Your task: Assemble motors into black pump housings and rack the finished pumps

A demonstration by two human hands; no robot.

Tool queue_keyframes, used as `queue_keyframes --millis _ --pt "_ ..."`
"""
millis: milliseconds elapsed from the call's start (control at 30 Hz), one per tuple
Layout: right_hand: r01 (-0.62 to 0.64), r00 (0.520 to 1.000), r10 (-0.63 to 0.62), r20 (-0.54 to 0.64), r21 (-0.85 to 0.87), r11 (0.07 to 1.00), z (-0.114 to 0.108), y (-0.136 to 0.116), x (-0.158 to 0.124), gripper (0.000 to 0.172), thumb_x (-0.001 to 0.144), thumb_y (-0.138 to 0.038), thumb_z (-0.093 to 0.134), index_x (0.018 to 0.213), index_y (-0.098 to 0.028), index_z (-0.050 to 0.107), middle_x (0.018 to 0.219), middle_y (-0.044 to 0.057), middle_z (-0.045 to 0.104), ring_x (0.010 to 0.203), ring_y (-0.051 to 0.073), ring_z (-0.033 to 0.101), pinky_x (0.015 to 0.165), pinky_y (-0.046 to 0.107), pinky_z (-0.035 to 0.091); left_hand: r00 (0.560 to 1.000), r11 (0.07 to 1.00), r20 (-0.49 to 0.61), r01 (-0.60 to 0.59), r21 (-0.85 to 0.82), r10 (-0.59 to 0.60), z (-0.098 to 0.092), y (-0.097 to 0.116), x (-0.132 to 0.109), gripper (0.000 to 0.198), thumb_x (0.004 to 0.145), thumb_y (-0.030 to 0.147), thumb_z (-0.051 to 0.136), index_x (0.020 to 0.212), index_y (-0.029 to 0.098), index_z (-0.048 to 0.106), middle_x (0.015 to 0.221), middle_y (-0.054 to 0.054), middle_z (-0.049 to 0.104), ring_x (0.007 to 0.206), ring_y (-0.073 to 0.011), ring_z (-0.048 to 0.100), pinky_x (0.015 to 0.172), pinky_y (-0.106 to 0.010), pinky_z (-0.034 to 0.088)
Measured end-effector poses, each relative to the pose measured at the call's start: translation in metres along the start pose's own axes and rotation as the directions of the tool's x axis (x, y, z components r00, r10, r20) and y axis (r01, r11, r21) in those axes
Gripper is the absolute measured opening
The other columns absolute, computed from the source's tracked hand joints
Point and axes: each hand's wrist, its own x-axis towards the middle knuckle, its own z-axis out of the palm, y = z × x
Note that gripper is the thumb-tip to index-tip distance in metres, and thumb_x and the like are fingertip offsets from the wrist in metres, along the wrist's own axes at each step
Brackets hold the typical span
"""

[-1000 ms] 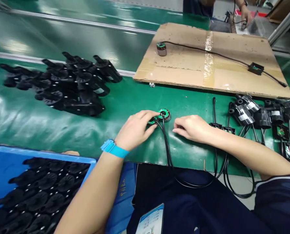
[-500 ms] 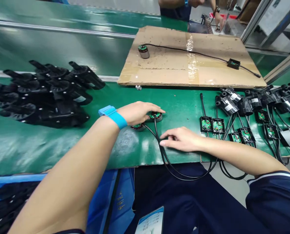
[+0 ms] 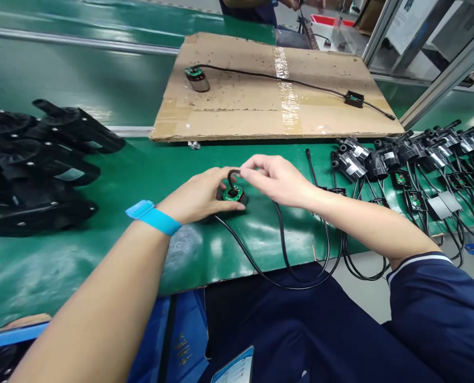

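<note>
Motor core with the green ring board point(image 3: 239, 201) sits on the green bench mat point(image 3: 260, 154), between our two hands, board face up, its axis roughly upright; any slight tilt we can't call. Left hand point(image 3: 197, 196) is the nearer one: it curls round the core from the left, thumb along the near side, fingers at the far-left edge — a narrow grip holding the core, as we read it. Right hand point(image 3: 279, 180) is just to the right and higher, thumb and fingertips closed in a pinch on the black cable point(image 3: 231, 173).

Key relation: the cable rises out of the ring's middle and bends over rightward to that pinch, so core lies left of and below the right fingertips, apart from them. Past the right hand, cable drops toward our lap. A second cable point(image 3: 239, 240) leaves from under the left hand — its far end there is hidden.
</note>
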Motion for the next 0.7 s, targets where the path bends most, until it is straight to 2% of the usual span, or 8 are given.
queue_keyframes --millis 100,233,300,333,467,533,633,700 --pt "0.145 0.988 -0.116 0.106 -0.329 0.933 0.01 -0.011 -0.012 0.013 0.102 -0.023 0.055 0.103 -0.014 0.064 0.076 -0.002 0.064 0.07 0.012 0.059 0.067 0.023 0.037 0.995 0.998 0.083 -0.052 -0.031 0.055 -0.003 0.001 0.0 0.057 0.071 0.071 0.063 0.104 0.025 0.068 0.108 -0.008 0.071 0.095 -0.0272 0.067 0.083 -0.035 0.052" --pt "0.299 0.933 -0.041 0.356 -0.708 0.64 0.038 -0.009 -0.039 0.026 0.105 -0.019 0.041 0.12 -0.011 0.06 0.091 0.011 0.072 0.078 0.023 0.069 0.065 0.03 0.045 0.973 0.95 -0.069 0.23 0.212 -0.221 0.004 0.015 -0.002 0.055 0.078 0.071 0.06 0.101 0.021 0.067 0.096 -0.011 0.074 0.093 -0.0323 0.07 0.079 -0.037 0.051" --pt "0.345 0.914 0.008 0.406 -0.787 0.511 0.049 0.0 -0.049 0.032 0.104 -0.013 0.034 0.123 -0.007 0.059 0.093 0.016 0.072 0.085 0.026 0.071 0.065 0.032 0.049 0.939 0.881 -0.148 0.343 0.326 -0.311 0.008 0.02 -0.005 0.061 0.079 0.072 0.061 0.107 0.018 0.065 0.098 -0.016 0.074 0.095 -0.0369 0.07 0.077 -0.04 0.051" --pt "0.344 0.915 0.021 0.402 -0.807 0.48 0.051 0.006 -0.052 0.033 0.103 -0.011 0.034 0.125 -0.006 0.058 0.093 0.017 0.072 0.087 0.027 0.072 0.066 0.033 0.05 0.941 0.871 -0.147 0.337 0.358 -0.304 0.009 0.021 -0.007 0.064 0.079 0.07 0.064 0.115 0.016 0.063 0.103 -0.018 0.073 0.099 -0.0387 0.069 0.079 -0.042 0.052" --pt "0.294 0.935 0.038 0.352 -0.831 0.473 0.043 0.027 -0.054 0.027 0.104 -0.015 0.042 0.121 -0.01 0.062 0.091 0.015 0.073 0.084 0.026 0.073 0.066 0.032 0.051 0.997 0.952 0.009 0.067 0.298 -0.073 -0.003 0.012 -0.023 0.07 0.081 0.055 0.07 0.142 0.023 0.052 0.134 -0.015 0.065 0.124 -0.0363 0.061 0.1 -0.046 0.049" --pt "0.278 0.943 0.022 0.332 -0.822 0.498 0.032 0.036 -0.047 0.025 0.107 -0.025 0.043 0.112 -0.016 0.066 0.09 0.011 0.074 0.083 0.023 0.073 0.067 0.029 0.051 1.0 0.978 0.002 -0.003 0.208 0.002 -0.016 0.005 -0.037 0.066 0.086 0.055 0.063 0.144 0.027 0.051 0.141 -0.011 0.062 0.13 -0.0327 0.057 0.106 -0.045 0.046" --pt "0.234 0.966 -0.033 0.258 -0.805 0.546 0.018 0.048 -0.027 0.025 0.108 -0.029 0.045 0.117 -0.018 0.065 0.1 0.01 0.074 0.094 0.022 0.071 0.077 0.03 0.053 0.97 0.976 -0.228 0.123 0.181 -0.08 -0.039 -0.01 -0.064 0.063 0.091 0.06 0.053 0.144 0.027 0.052 0.141 -0.009 0.063 0.129 -0.0337 0.058 0.109 -0.049 0.045" --pt "0.22 0.974 -0.086 0.21 -0.783 0.582 0.016 0.056 -0.01 0.029 0.104 -0.027 0.055 0.13 -0.016 0.059 0.111 0.014 0.072 0.107 0.026 0.068 0.088 0.037 0.055 0.891 0.932 -0.403 0.306 0.193 -0.21 -0.055 -0.028 -0.085 0.064 0.092 0.064 0.049 0.144 0.028 0.052 0.141 -0.01 0.061 0.128 -0.0382 0.057 0.107 -0.055 0.044"
